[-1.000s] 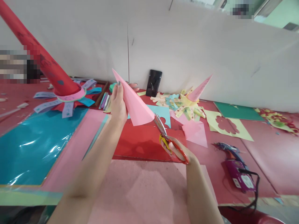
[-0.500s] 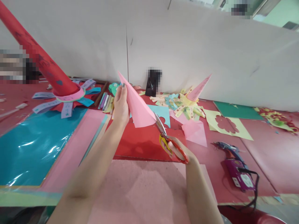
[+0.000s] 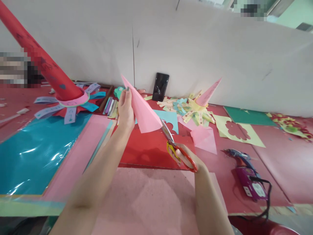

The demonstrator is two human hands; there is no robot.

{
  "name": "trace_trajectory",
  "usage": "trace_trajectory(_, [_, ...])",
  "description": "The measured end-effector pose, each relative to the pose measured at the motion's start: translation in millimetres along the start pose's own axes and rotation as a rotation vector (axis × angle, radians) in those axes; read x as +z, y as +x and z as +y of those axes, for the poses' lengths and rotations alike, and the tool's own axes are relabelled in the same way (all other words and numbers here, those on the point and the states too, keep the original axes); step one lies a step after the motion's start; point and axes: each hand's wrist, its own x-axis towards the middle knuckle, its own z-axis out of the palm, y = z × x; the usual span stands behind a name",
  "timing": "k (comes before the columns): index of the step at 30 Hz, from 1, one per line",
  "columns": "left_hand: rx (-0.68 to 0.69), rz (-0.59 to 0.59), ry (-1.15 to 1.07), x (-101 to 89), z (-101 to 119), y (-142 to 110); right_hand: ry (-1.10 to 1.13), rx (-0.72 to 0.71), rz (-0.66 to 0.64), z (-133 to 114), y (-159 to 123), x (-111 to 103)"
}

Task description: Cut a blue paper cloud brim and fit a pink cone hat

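My left hand is closed on the side of a pink paper cone, holding it in the air with its tip up and to the left. In my right hand is a pair of scissors with one red and one yellow handle. Its blades point up and left, and their tips meet the lower right corner of the cone's wide end. Beneath both hands lies a red sheet. Behind the blades is a light blue sheet with a cut-out.
A glue gun with a cord lies at the right. Two paper cone hats, red and pink, stand at left and back. A phone leans on the wall. Blue wrapped sheets and a yellow sheet lie around.
My left hand and the pink cone have shifted very slightly left. The scissors stay at the cone's corner, nearly unmoved.
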Motion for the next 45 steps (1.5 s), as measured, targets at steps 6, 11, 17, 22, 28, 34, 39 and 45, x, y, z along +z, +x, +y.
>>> trace_trajectory(6, [-0.023,0.013,0.005,-0.1,-1,0,0.009,0.024,0.003,2,0,-1])
trace_trajectory(11, [0.000,-0.010,0.057,-3.0,-4,0,0.013,0.037,0.012,5,0,-1])
trace_trajectory(17, [0.015,-0.016,0.049,-4.8,-5,1,0.048,0.046,0.012,4,-1,0])
trace_trajectory(22, [0.018,-0.008,0.058,-4.4,-4,1,0.062,0.024,0.003,3,-1,0])
trace_trajectory(28, [0.050,0.014,0.075,-2.8,-4,-1,0.025,-0.005,-0.007,-1,0,0])
trace_trajectory(34, [0.059,0.017,0.062,-2.1,-2,1,0.013,-0.015,-0.026,-6,0,1])
trace_trajectory(39, [0.063,0.012,0.096,-2.8,-3,1,0.026,0.008,-0.033,-4,-1,1])
trace_trajectory(45, [0.056,0.016,0.108,-3.0,-5,0,0.014,-0.009,-0.005,2,0,0])
